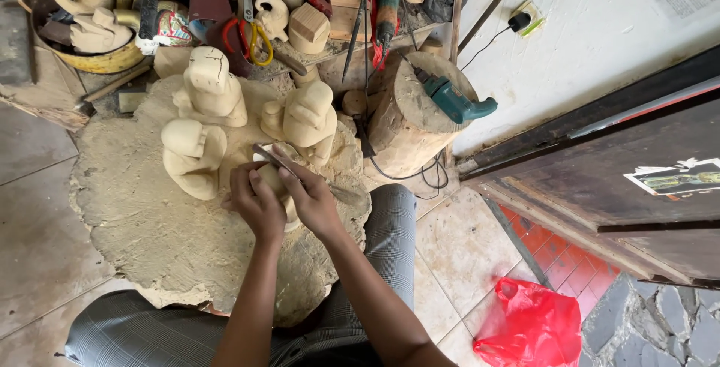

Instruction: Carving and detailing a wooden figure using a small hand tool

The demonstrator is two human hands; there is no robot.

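**Carving at the crowded edge of a wood slab**

The left hand [256, 203] and right hand [310, 196] meet near the middle of a rough, pale slab [142, 217] that serves as the surface and rests across the person's lap. The left hand's grip is closed around a small wooden piece [271, 176], which sits just in front of the fingers and is mostly hidden by them. The right hand's grip is closed on a thin flat blade [274, 158], laid slanting across the top of that piece.

Room is tight ahead — three blocky, unfinished carved figures [210, 86] stand just beyond the hands, smooth and cream-coloured, one with a crack down its head. Left of the hands and toward the person, the slab lies open; its face is fibrous and dusty, its rim ragged and chipped.

To the right, just beside the slab, stands a round stump [405, 123] with a teal power drill [454, 101] lying on top, its cord trailing down. Beyond the figures, tools and yellow-handled scissors [259, 43] crowd a low shelf. A shiny red plastic bag [529, 326] lies crumpled on the tiled floor — well apart from the work.
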